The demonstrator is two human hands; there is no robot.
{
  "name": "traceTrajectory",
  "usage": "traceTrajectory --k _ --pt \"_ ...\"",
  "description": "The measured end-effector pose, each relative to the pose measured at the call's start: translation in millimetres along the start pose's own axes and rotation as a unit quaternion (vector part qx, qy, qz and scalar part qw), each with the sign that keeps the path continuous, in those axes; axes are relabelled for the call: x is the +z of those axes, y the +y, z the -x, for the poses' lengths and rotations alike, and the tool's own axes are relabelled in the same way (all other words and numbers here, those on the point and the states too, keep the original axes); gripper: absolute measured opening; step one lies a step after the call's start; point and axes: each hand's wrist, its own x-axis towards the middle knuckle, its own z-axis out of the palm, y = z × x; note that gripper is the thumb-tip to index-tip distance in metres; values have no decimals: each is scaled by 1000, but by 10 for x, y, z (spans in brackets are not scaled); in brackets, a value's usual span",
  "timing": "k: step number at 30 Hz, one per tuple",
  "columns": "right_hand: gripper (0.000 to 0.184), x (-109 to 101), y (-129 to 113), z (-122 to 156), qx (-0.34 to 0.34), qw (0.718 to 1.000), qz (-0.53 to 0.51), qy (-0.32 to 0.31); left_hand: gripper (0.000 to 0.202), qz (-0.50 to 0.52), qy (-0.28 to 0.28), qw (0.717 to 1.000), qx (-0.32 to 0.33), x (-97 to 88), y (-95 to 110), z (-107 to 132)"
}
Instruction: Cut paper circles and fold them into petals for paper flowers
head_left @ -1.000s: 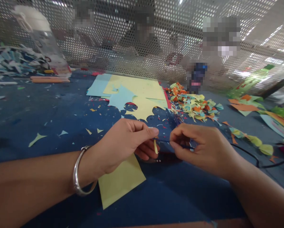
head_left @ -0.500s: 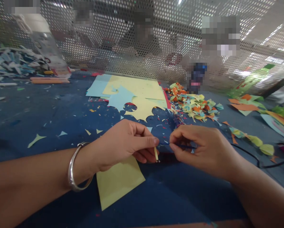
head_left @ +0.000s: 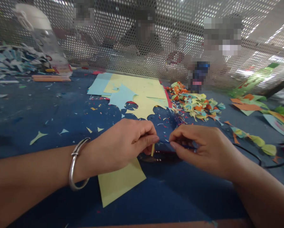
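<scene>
My left hand (head_left: 125,145) is closed in a pinch on a small folded yellow paper piece (head_left: 152,149) held just above the dark blue table (head_left: 49,117). A silver bangle (head_left: 76,164) circles that wrist. My right hand (head_left: 201,148) is closed too, pinching a thin dark thread (head_left: 187,147) a few centimetres to the right of the left fingertips. The thread runs on as a dark cord (head_left: 253,155) over the table to the right. A yellow paper sheet (head_left: 120,182) lies under my left hand.
Cut yellow and light blue sheets (head_left: 134,91) lie ahead, with a heap of small folded coloured pieces (head_left: 196,103) to their right. Strung paper pieces (head_left: 256,139) lie at right, scraps (head_left: 11,61) and a clear bottle (head_left: 47,41) far left. Other people sit behind a perforated metal screen (head_left: 156,41).
My left fingers have curled tighter over the yellow piece, which now shows less. Both hands stay close together in nearly the same place.
</scene>
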Motion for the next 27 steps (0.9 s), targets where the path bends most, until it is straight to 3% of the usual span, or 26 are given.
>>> traceTrajectory --k 7,12,19,27 --pt "17 -40 16 -20 -7 999 -13 -44 20 146 -29 987 -63 -17 -18 -46" --pt "17 -38 14 -15 -21 999 -17 -43 16 228 -43 968 -94 -25 -38 -66" --pt "18 -35 12 -5 -16 997 -35 -61 8 259 -60 959 -100 -44 -115 -112" --pt "17 -30 51 -1 -42 997 -40 -41 12 227 -34 972 -45 -38 -85 -84"
